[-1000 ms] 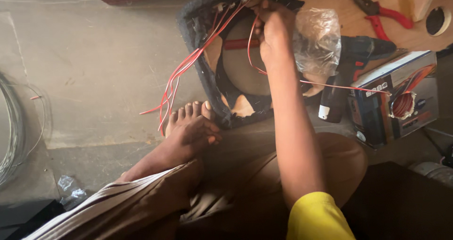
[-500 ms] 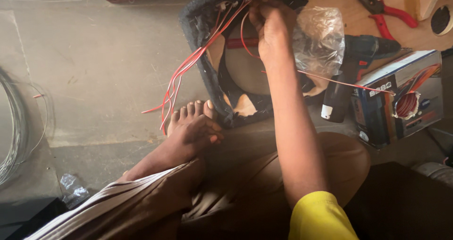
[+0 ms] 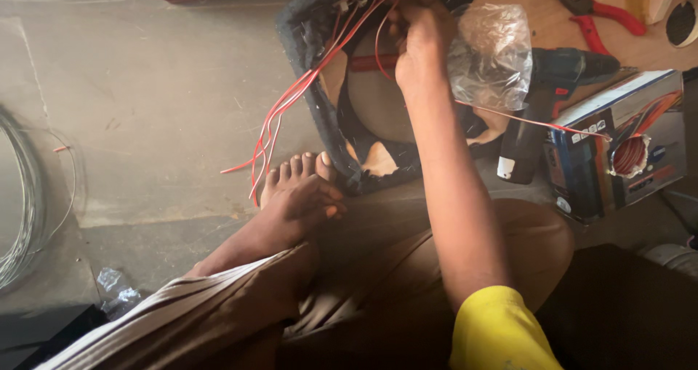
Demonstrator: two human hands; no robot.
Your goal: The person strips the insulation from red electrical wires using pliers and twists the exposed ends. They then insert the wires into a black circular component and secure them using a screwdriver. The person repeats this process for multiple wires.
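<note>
A: Right hand (image 3: 422,39) was pinched shut on a red wire (image 3: 378,43) at the top rim of the dark fabric-covered box (image 3: 320,115), which stood on the concrete floor (image 3: 145,108) just ahead of the bare foot (image 3: 298,195). More red wires (image 3: 291,108) trailed out over the box's left wall onto the floor.

B: Left hand?

A: Not in view; couldn't say what it did.

B: Risks?

A: My judgement: a tug could have pulled a wire off its connector, since the loose bundle lay near the toes and could snag.

B: Surroundings?

A: A clear plastic bag (image 3: 491,54) touched the wrist on the right. Beyond it a cordless drill (image 3: 542,108), then an open carton with a red wire coil (image 3: 629,152). Red-handled pliers (image 3: 596,10) lay toward the top right corner. A grey cable coil (image 3: 18,210) sat at the left edge. The bag crowded the hand's right side.
</note>
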